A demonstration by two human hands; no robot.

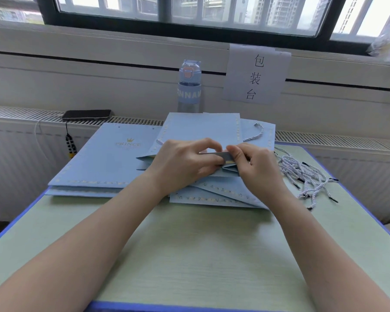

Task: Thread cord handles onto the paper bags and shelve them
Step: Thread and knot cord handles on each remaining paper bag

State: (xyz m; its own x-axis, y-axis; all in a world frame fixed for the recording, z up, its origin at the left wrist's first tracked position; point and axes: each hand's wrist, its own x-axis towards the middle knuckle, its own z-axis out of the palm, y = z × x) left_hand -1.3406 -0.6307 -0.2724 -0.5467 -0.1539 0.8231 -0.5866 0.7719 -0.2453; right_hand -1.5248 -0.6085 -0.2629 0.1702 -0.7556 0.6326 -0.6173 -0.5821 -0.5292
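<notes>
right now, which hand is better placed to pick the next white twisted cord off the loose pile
Right, probably. The right hand pinches the light blue paper bag beside the pile of white twisted cords; the left hand grips the bag farther from it.

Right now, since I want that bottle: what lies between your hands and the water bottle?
In the head view, the paper bag pinched by left hand and right hand, reaching back toward the water bottle.
</notes>
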